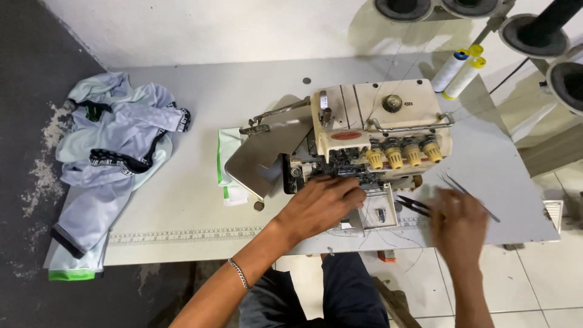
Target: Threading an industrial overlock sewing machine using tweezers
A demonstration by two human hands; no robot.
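Left hand (322, 206) fingers hidden at overlock machine (376, 130); right hand (458, 222) blurred, grip unclear; garments (112, 146) well left

Sewing table (200, 200), pale grey top, ruler strip along front edge. Centre: cream overlock machine (370, 136). 9 o'clock: heap of light garments (115, 140). 1 o'clock: two white thread cones (458, 71). 4 o'clock: tweezers (470, 194), dark snips (413, 205).
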